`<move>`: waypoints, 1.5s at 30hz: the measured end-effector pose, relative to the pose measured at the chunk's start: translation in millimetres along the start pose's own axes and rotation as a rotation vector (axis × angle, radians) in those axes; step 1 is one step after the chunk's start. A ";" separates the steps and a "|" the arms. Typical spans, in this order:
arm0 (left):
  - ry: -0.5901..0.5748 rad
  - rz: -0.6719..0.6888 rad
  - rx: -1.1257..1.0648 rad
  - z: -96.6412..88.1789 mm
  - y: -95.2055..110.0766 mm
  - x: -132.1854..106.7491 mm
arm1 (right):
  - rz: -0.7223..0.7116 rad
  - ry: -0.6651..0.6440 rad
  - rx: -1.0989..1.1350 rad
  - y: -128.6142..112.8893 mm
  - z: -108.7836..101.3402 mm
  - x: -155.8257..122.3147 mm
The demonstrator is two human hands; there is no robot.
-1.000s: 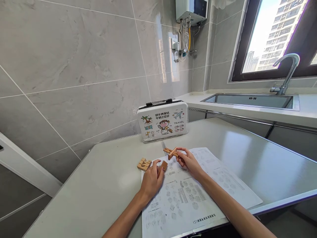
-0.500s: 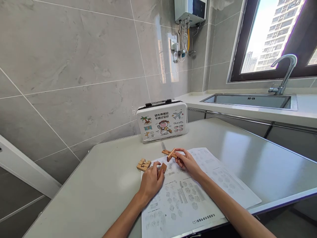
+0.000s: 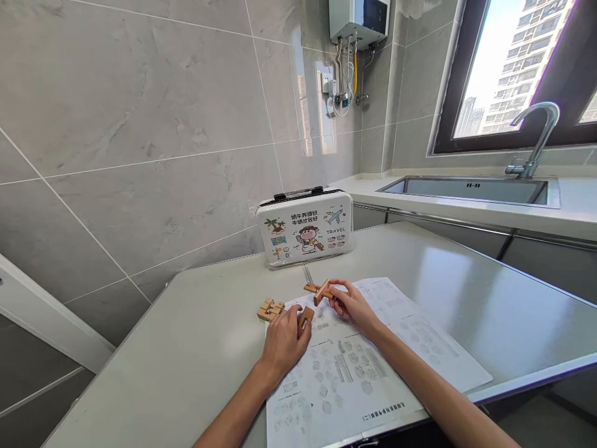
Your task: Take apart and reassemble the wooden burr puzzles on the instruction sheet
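Note:
My left hand (image 3: 284, 339) rests on the printed sheet (image 3: 345, 398), closed around a brown wooden puzzle piece (image 3: 306, 317) with a slot in its face. My right hand (image 3: 351, 303) pinches two crossed wooden puzzle pieces (image 3: 321, 292), one lying through or across the other, just above the sheet's far edge. A gap separates the pieces in the two hands. Beside the left fingers sits a lighter group of notched wooden blocks (image 3: 270, 309), partly on the table. How the right fingers grip their pieces is partly hidden.
Behind the hands a white cartoon-printed case (image 3: 305, 230) stands upright on the pale table (image 3: 186, 348). A sink (image 3: 471, 190) with a tap (image 3: 541, 137) is set in the counter at the right. Something dark lies under the sheet's near edge.
The piece in my left hand has turned slightly, and its slot now shows. The crossed pieces in my right hand have shifted a little to the left.

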State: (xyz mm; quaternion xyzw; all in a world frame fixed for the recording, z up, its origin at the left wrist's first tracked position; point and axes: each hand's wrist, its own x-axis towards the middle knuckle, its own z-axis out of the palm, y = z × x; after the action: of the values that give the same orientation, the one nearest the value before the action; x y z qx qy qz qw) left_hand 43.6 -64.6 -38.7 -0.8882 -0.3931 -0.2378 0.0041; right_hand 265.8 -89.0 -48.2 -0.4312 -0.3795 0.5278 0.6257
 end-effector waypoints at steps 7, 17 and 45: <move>-0.008 0.012 0.052 -1.7 1.7 0.4 | 0.016 -0.012 -0.007 -1.5 0.0 -0.8; -0.001 0.007 0.062 -3.5 4.1 0.9 | 0.009 -0.016 -0.006 -3.0 -0.2 -2.2; 0.009 0.024 -0.012 -3.3 2.6 1.0 | 0.015 -0.013 -0.017 -7.9 1.6 -3.5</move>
State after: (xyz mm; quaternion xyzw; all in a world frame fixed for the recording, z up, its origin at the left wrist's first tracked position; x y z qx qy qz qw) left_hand 44.6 -66.3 -34.9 -0.8918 -0.3809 -0.2441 0.0033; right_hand 266.5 -92.9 -40.3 -0.4358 -0.3850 0.5320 0.6155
